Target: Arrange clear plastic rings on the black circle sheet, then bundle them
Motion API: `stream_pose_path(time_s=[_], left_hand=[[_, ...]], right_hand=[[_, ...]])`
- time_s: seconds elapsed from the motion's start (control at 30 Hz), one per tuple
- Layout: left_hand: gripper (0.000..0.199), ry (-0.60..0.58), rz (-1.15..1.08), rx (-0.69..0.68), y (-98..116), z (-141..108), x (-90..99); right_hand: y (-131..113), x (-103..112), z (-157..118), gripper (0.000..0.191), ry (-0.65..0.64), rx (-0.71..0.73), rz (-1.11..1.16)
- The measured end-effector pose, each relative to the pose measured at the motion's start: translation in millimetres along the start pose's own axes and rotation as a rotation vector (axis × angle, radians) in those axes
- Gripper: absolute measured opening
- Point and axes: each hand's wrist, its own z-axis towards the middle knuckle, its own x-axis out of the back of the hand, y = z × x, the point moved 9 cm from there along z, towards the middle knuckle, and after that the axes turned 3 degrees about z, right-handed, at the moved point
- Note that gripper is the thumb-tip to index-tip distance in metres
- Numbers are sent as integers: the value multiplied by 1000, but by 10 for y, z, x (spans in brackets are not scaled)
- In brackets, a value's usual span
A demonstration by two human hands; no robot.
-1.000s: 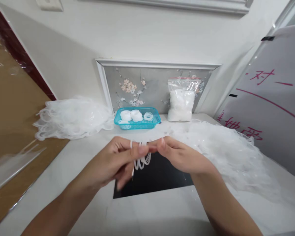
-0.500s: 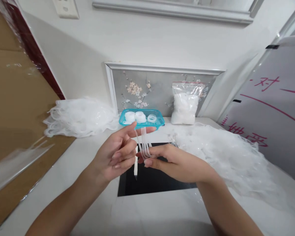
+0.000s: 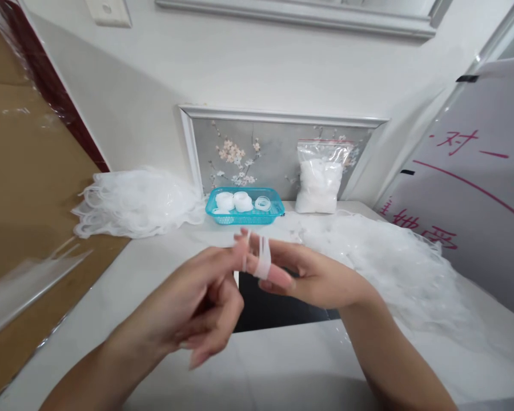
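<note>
A translucent white elastic band [image 3: 264, 260] is wound in a narrow bundle around the outstretched index finger of my left hand [image 3: 209, 282], whose other fingers are curled below. From the other side, my right hand [image 3: 325, 274] meets it with bent fingers, gripping at the band; its fingertips are partly hidden behind the left index finger. A thinner strand [image 3: 245, 257] rises near the left fingertips, blurred by motion. Both hands hover over a black mat [image 3: 282, 311] on the white table.
Behind the hands stands a blue plastic basket [image 3: 244, 219] with several coiled white rings. A zip bag [image 3: 319, 185] of white material leans on the wall to its right. Heaps of clear white loops lie at left [image 3: 137, 202] and right [image 3: 389, 274]. Cardboard [image 3: 29, 171] borders the left.
My left hand has turned, its index finger now pointing right instead of up and away. The spread strands have drawn together into a tight bundle, and my right fingers have moved up behind it.
</note>
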Motion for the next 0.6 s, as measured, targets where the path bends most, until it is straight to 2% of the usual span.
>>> stream_pose_path(time_s=[0.07,0.13,0.2,0.27,0.33,0.4,0.47,0.6], left_hand=[[56,86,220,37,-67,20,63],[51,149,406,87,-127,15,134],[48,163,532,154,-207,-20,178],[48,132,597,224,-328,-72,183],[50,113,627,263,-480,-109,195],[52,130,659,261,-657,-102,256],[52,172,720,231,-851,-47,376],[41,283,958,174,-1188,99,682]], right_hand=[[-54,46,-39,63,65,77,209],[-72,-20,-79,71,33,97,450],[-50,-136,-109,75,0,61,628],[-15,-237,-129,66,11,44,720],[54,-289,-138,34,60,59,755],[230,-319,-141,4,121,43,756],[506,-347,-147,5,180,-6,726],[1059,-450,-159,42,218,-97,678]])
